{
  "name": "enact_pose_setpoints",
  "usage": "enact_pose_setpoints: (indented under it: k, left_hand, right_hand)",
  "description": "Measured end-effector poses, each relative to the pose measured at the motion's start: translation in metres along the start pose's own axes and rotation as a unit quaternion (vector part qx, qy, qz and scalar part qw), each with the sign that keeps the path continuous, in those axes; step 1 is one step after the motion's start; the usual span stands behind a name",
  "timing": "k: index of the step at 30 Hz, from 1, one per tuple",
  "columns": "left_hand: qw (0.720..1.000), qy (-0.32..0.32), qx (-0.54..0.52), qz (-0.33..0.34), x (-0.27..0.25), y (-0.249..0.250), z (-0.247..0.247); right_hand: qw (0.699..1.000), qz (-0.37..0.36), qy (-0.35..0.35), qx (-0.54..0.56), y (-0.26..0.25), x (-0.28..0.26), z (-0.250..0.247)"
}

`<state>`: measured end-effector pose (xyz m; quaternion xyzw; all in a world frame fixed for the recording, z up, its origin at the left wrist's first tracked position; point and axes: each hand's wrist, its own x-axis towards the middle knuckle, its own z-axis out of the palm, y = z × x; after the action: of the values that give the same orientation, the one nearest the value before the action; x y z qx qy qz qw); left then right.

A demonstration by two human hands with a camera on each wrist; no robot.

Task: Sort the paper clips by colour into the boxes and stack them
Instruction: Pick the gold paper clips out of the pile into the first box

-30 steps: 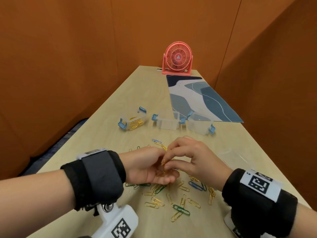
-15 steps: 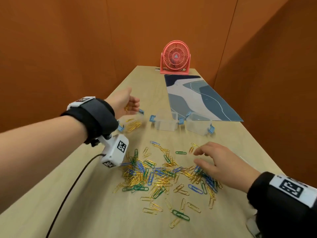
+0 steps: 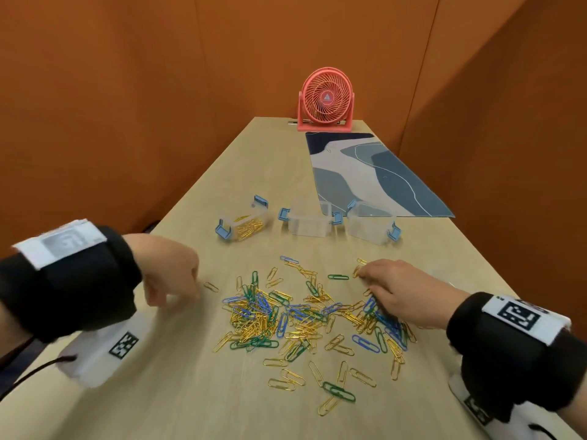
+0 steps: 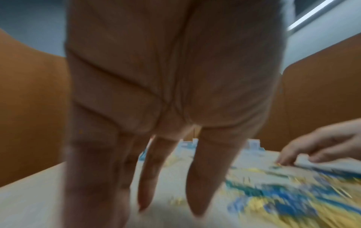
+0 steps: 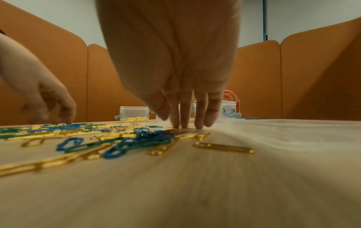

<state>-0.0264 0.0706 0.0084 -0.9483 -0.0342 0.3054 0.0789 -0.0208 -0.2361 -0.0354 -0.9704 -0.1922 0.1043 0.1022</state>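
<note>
A loose pile of gold, blue and green paper clips (image 3: 301, 315) lies mid-table. Behind it stand three clear boxes with blue latches. The left box (image 3: 243, 225) holds gold clips, also seen in the right wrist view (image 5: 134, 115). The middle box (image 3: 306, 222) and the right box (image 3: 370, 225) look empty. My left hand (image 3: 178, 292) hovers left of the pile with fingers (image 4: 203, 177) pointing down, holding nothing, beside a lone gold clip (image 3: 210, 286). My right hand (image 3: 368, 281) rests straight fingertips (image 5: 185, 121) on gold clips at the pile's far right edge.
A pink desk fan (image 3: 325, 103) stands at the table's far end, with a blue patterned mat (image 3: 374, 179) in front of it on the right. A faint clear flat piece (image 3: 444, 276) lies right of my right hand. Orange partitions close in both sides.
My left hand has come back from over the gold box and dropped to the table left of the pile. The right hand has barely shifted at the pile's right edge.
</note>
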Motion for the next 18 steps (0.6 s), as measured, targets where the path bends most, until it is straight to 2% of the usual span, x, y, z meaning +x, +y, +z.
enact_pose_setpoints:
  k: [2,4,7,9,12,15,18]
  left_hand:
    - [0.999,0.04,0.014,0.031,0.0,-0.002,0.011]
    - [0.99,0.097,-0.023,0.096,0.004,0.005,0.022]
    - [0.96,0.14,-0.131,0.204,0.005,0.022,0.029]
    - [0.942,0.145,-0.172,0.25,0.003,0.028,0.026]
    - [0.942,0.129,-0.156,0.268,0.001,0.03,0.027]
    - [0.941,0.109,-0.151,0.282,0.004,0.037,0.035]
    - [0.93,0.13,-0.171,0.299,0.004,0.044,0.037]
  right_hand:
    - [1.0,-0.017,-0.002,0.007,-0.003,-0.001,-0.001]
    - [0.999,-0.036,-0.005,0.024,-0.008,-0.004,-0.003]
    - [0.996,-0.049,-0.009,0.067,-0.017,-0.011,-0.005]
    - [0.995,-0.048,-0.004,0.087,-0.022,-0.018,-0.006]
    - [0.995,-0.07,0.003,0.076,-0.03,-0.025,-0.004]
    - [0.99,-0.127,-0.004,0.066,-0.042,-0.024,0.002]
    - [0.984,-0.172,0.0,0.056,-0.054,-0.017,0.009]
